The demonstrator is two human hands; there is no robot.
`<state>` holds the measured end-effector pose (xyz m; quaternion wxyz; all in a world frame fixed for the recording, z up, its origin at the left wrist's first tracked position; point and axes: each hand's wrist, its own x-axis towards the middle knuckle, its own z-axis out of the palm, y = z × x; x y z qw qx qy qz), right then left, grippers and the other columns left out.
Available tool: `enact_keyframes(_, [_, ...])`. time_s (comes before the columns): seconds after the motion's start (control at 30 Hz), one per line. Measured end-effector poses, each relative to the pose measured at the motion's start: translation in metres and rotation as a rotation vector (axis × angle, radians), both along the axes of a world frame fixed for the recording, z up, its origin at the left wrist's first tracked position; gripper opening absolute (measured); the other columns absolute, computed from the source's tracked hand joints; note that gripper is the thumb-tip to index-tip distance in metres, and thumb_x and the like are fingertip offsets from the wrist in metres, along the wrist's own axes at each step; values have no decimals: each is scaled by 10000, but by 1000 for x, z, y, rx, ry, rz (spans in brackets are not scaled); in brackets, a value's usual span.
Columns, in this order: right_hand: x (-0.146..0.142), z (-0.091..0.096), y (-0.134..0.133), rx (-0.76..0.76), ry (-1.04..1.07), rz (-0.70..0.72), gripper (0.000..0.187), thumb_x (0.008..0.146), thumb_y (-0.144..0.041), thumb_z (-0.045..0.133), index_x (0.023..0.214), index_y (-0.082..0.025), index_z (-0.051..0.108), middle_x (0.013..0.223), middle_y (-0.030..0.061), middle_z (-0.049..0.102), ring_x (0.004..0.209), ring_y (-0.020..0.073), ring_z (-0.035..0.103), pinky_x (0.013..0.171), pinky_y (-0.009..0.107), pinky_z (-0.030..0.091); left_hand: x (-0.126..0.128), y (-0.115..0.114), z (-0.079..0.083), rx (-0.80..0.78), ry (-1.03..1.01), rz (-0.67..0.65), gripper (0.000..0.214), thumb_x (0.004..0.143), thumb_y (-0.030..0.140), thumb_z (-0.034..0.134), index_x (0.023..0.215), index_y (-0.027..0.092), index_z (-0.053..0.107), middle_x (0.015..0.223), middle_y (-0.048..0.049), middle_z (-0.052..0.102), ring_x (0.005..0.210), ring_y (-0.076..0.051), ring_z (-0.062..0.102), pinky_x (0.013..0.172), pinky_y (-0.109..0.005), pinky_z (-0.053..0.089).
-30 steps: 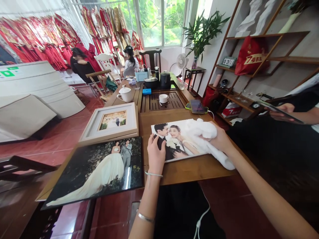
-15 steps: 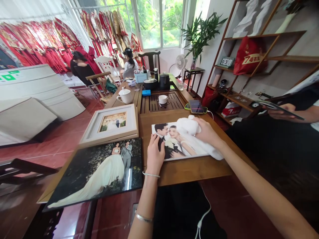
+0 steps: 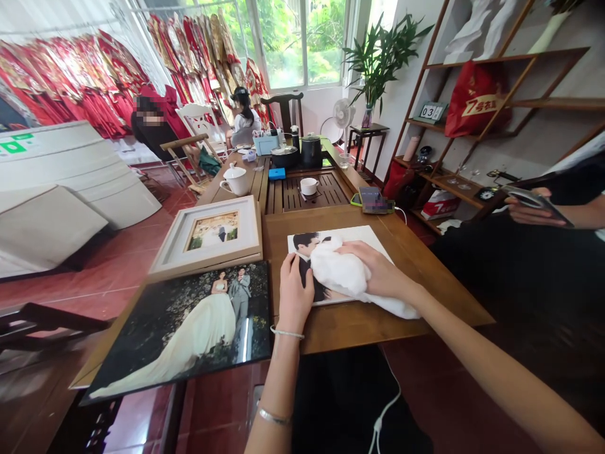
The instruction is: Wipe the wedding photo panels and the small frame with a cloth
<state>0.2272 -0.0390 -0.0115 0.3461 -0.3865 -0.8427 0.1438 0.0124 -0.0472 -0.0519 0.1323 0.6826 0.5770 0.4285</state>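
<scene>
Wooden table [image 3: 340,331], centre frame, bore the photo panel [image 3: 306,244]. I saw the left hand [image 3: 295,287], loosely spread, resting on its left edge; right hand [image 3: 378,268] clutched soft cloth [image 3: 338,271]. Panel seemed stiff, light; best held by edges.

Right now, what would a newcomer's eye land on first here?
Probably the white cloth in the right hand, bunched over the pale photo on the table, with the left hand at that photo's left side. Next, the dark photo lying to its left. Farther off, red garments hang at the back left.
</scene>
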Motion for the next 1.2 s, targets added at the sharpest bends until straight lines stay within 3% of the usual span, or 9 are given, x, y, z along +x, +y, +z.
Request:
enact_keyframes(0.1, [24,-5,-3,-2,18,-83,509,694,-242,690,1190,-246,576,1240,113,615,1159,292,582,971,443,465,1,-1,1,-19,13,12,395,897,228,509,1270,105,552,1348,-199,522,1315,-306,479,1137,-480,379])
enact_keyframes(0.2, [44,-9,11,22,6,-218,497,668,-219,664,1160,-232,589,1205,112,628,1117,305,601,933,439,478,2,-2,1,-29,12,9,395,904,238,505,1270,98,549,1340,-199,523,1311,-302,482,1138,-466,379])
enact_keyframes(0.37, [43,-7,50,25,-30,-408,416,641,-226,643,1055,-221,606,1057,105,658,975,319,625,825,425,498,2,-2,0,-8,28,11,383,907,235,500,1262,98,541,1338,-205,522,1319,-309,473,1131,-488,381])
enact_keyframes(0.5, [13,1,63,61,-74,-307,426,633,-222,657,1056,-219,610,1113,117,656,1052,339,588,868,446,481,1,-2,0,7,44,9,377,902,227,498,1257,106,530,1328,-201,535,1306,-307,481,1123,-500,388])
enact_keyframes(0.67, [-19,5,37,71,-67,-80,472,638,-188,663,1107,-209,611,1136,117,656,1089,324,579,926,469,464,1,-2,2,18,19,7,381,889,205,500,1259,118,524,1318,-186,546,1308,-300,482,1128,-492,384])
enact_keyframes(0.77, [-15,1,8,45,-25,-19,528,659,-207,690,1176,-232,586,1199,121,629,1163,320,555,956,484,461,1,-2,2,17,8,-3,380,880,187,499,1255,134,530,1322,-173,545,1312,-291,483,1130,-486,386])
enact_keyframes(0.9, [11,-3,-20,3,-9,5,579,673,-228,723,1224,-263,550,1265,111,596,1225,305,535,1006,478,448,2,-3,1,0,19,15,382,894,221,499,1259,111,530,1332,-196,536,1323,-302,473,1136,-490,377])
enact_keyframes(1.03, [41,-7,-13,1,8,-175,508,691,-247,694,1183,-246,571,1236,112,609,1157,303,585,960,448,477,2,-4,1,-10,34,14,392,911,245,486,1266,84,527,1343,-220,528,1330,-309,465,1135,-486,379])
enact_keyframes(1.2, [47,-7,30,-14,-24,-444,458,657,-245,670,1109,-247,594,1042,86,660,955,311,633,789,420,514,2,-3,1,3,15,13,379,908,261,497,1258,125,539,1346,-191,535,1328,-303,475,1123,-487,393])
